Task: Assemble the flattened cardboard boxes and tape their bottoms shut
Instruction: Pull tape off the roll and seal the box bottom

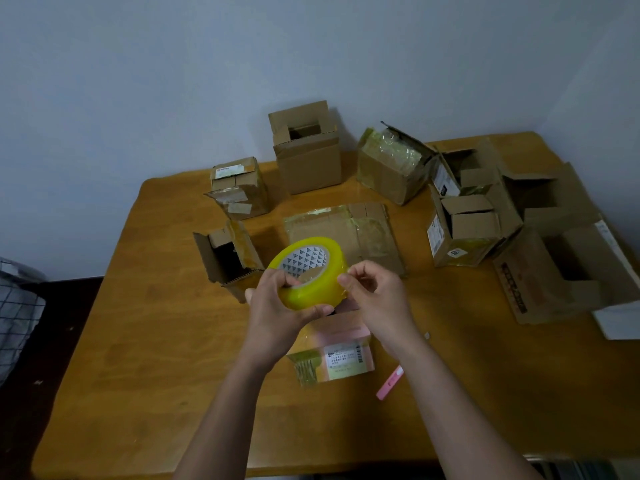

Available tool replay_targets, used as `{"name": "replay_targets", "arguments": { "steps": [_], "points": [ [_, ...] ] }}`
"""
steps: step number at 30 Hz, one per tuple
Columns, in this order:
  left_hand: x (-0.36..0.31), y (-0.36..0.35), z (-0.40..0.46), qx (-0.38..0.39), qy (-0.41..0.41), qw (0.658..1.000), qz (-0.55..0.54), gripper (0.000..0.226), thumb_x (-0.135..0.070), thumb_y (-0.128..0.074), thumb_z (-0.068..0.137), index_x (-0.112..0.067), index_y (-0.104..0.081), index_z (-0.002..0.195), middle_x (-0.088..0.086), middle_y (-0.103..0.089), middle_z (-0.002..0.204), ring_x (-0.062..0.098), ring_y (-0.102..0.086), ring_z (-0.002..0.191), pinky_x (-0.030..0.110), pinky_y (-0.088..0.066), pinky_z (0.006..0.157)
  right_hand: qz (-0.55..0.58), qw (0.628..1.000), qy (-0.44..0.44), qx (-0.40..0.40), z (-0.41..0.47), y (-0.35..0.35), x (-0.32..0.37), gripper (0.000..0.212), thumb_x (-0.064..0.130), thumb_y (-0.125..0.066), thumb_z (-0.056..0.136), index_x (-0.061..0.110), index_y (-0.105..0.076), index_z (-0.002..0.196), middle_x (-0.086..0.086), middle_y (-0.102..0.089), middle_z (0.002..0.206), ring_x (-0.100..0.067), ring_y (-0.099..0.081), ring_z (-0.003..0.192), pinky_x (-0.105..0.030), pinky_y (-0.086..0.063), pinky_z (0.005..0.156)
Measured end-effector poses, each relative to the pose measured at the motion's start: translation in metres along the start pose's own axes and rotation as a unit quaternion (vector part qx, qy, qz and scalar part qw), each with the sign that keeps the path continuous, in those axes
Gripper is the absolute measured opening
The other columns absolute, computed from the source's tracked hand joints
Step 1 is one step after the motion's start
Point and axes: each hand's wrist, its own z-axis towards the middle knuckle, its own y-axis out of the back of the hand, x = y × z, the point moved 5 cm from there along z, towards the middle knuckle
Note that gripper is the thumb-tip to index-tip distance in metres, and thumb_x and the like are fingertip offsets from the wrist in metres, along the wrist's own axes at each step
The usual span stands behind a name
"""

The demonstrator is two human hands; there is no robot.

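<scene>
A yellow roll of packing tape (313, 275) is held above the wooden table (145, 341). My left hand (277, 306) grips the roll, thumb through its core and fingers under it. My right hand (375, 296) pinches at the roll's right edge with curled fingertips. Below the hands sits a small pink box (337, 348) with a shipping label. A flattened cardboard box (360, 230) lies behind the roll. Several assembled boxes ring the table's far side, among them a tall one (308, 157) and an open one (230, 258) on its side at left.
A pink utility knife (389, 382) lies right of the pink box. Open boxes (464, 230) and a large carton (554, 271) crowd the right side. A white object (620, 320) sits at the right edge. Checked fabric (17, 306) lies off the table at left.
</scene>
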Motion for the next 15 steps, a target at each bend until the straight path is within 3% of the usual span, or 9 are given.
{"name": "replay_targets", "arguments": {
  "steps": [2,4,7,9,11,13,15],
  "points": [
    [0.004,0.003,0.001,0.016,-0.005,1.0,-0.014,0.051,-0.045,-0.091,0.051,-0.032,-0.048,0.077,-0.015,-0.049,0.096,0.02,-0.042,0.103,0.04,-0.039,0.079,0.003,1.0,0.0,-0.013,0.001,0.005,-0.002,0.015,0.016,-0.062,0.093,0.016,-0.062,0.078,0.001,-0.066,0.076,-0.007,-0.064,0.071,-0.023,-0.052,0.063],
    [0.008,0.007,0.002,0.035,-0.027,0.999,-0.028,0.057,-0.06,-0.086,0.043,-0.037,-0.05,0.079,-0.021,-0.048,0.095,0.022,-0.047,0.105,0.048,-0.044,0.082,0.089,0.995,-0.038,-0.024,0.002,0.013,-0.007,0.014,0.009,-0.056,0.096,0.009,-0.06,0.082,-0.006,-0.068,0.079,-0.01,-0.068,0.07,-0.022,-0.054,0.064],
    [0.013,0.014,0.004,0.037,-0.052,0.997,-0.048,0.051,-0.055,-0.088,0.05,-0.037,-0.055,0.084,-0.021,-0.043,0.103,0.016,-0.045,0.111,0.039,-0.043,0.089,0.13,0.991,-0.043,0.012,0.005,0.019,-0.006,0.012,0.01,-0.054,0.097,0.006,-0.056,0.086,-0.011,-0.068,0.083,-0.018,-0.069,0.068,-0.028,-0.058,0.063],
    [0.017,0.013,0.003,0.063,0.002,0.99,-0.123,0.047,-0.049,-0.089,0.056,-0.027,-0.063,0.089,-0.01,-0.038,0.114,0.009,-0.04,0.117,0.031,-0.047,0.091,0.148,0.987,-0.05,0.041,0.004,0.017,-0.003,0.012,0.013,-0.054,0.097,0.008,-0.051,0.087,-0.005,-0.068,0.081,-0.021,-0.07,0.067,-0.033,-0.06,0.064],
    [0.021,0.008,0.0,0.075,0.085,0.972,-0.205,0.046,-0.06,-0.077,0.068,-0.019,-0.069,0.085,-0.003,-0.035,0.124,0.009,-0.039,0.123,0.026,-0.053,0.08,0.164,0.983,-0.061,0.062,0.003,0.014,-0.002,0.012,0.013,-0.054,0.097,0.008,-0.049,0.088,0.001,-0.068,0.077,-0.023,-0.072,0.07,-0.037,-0.061,0.068],
    [0.026,0.007,0.003,0.018,0.137,0.959,-0.249,0.047,-0.057,-0.071,0.072,-0.011,-0.07,0.082,0.002,-0.036,0.132,0.015,-0.042,0.126,0.029,-0.055,0.073,0.17,0.981,-0.052,0.081,0.002,0.013,0.0,0.011,0.01,-0.055,0.096,0.006,-0.049,0.089,-0.005,-0.069,0.081,-0.028,-0.072,0.075,-0.039,-0.06,0.072],
    [0.034,0.007,0.01,-0.009,0.162,0.943,-0.29,0.047,-0.046,-0.078,0.07,-0.009,-0.066,0.097,0.007,-0.047,0.131,0.022,-0.054,0.12,0.034,-0.056,0.072,0.155,0.982,-0.037,0.098,0.003,0.015,0.001,0.009,0.007,-0.058,0.094,0.004,-0.051,0.089,-0.011,-0.067,0.081,-0.029,-0.072,0.076,-0.038,-0.06,0.073]
  ]
}}
